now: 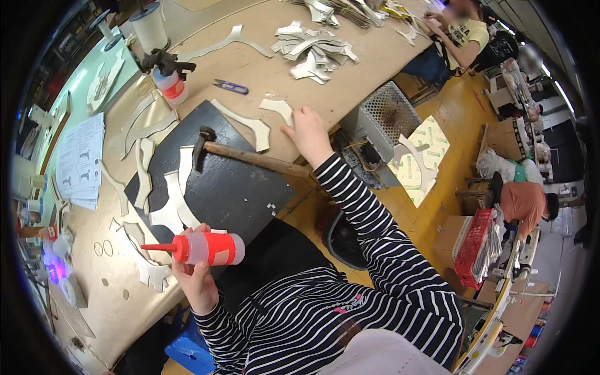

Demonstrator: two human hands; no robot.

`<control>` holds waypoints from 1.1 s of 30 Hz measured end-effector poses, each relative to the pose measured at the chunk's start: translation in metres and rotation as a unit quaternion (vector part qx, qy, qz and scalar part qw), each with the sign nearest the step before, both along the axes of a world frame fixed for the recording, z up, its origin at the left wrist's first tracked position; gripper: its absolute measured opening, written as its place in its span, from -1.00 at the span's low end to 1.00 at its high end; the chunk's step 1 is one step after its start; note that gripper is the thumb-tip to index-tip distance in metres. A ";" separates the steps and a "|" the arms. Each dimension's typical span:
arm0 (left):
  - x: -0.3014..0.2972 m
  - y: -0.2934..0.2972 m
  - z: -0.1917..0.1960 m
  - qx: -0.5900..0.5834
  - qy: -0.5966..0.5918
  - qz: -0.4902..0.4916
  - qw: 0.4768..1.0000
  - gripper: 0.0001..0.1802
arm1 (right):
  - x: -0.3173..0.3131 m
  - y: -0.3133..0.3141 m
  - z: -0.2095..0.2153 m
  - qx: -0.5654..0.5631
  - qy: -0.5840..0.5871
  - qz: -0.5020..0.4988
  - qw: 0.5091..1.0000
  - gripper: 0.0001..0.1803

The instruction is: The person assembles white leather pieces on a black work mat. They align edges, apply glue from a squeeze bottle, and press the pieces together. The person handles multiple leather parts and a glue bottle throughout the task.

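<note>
My left hand (pixel 199 287) grips a squeeze bottle (pixel 219 249) with a red cap and a long red nozzle pointing left. It is held tilted on its side above the near edge of the table. At the table's right edge, my right hand (pixel 309 131) has its fingers on the end of a pale curved cut piece (pixel 275 109) lying on the tabletop. Between the hands, a hammer (pixel 250 159) with a wooden handle rests across a black slab (pixel 231 194). Several white cut pieces (pixel 170 209) lie on the slab, and another long piece (pixel 250 128) overlaps its far edge.
Purple-handled thread snips (pixel 230 86) and a second squeeze bottle (pixel 170 86) stand beyond the slab. A pile of cut pieces (pixel 312 50) sits farther back. Printed sheets (pixel 79 159) lie left. Right of the table are a perforated metal box (pixel 390 112) and a black bucket (pixel 347 240). Other people sit beyond.
</note>
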State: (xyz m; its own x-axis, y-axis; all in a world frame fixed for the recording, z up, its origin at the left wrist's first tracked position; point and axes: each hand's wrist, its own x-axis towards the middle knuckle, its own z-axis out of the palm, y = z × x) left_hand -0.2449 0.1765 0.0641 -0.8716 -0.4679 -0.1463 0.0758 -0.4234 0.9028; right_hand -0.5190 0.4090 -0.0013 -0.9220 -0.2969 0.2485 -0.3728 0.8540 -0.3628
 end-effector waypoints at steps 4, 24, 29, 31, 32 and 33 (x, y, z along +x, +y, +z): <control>0.001 0.000 -0.002 0.004 -0.032 -0.013 0.999 -0.21 | -0.002 -0.010 -0.011 0.039 0.032 -0.017 0.999 -0.72; 0.004 -0.010 -0.006 -0.004 -0.036 0.006 0.999 -0.21 | -0.035 0.048 0.020 -0.221 -0.057 -0.152 0.962 -0.72; 0.000 -0.013 -0.008 -0.012 -0.032 0.008 0.999 -0.21 | -0.038 0.147 0.022 -0.531 -0.115 -0.139 0.828 -0.77; -0.002 -0.014 -0.008 -0.014 -0.031 0.002 0.999 -0.21 | -0.035 0.206 0.031 -0.456 -0.124 -0.180 0.863 -0.74; -0.003 -0.015 -0.009 -0.021 -0.039 0.004 0.999 -0.21 | -0.035 0.236 0.034 -0.411 -0.115 -0.229 0.875 -0.72; -0.005 -0.015 -0.010 -0.017 -0.037 0.001 0.999 -0.21 | -0.029 0.269 0.038 -0.395 -0.130 -0.250 0.874 -0.72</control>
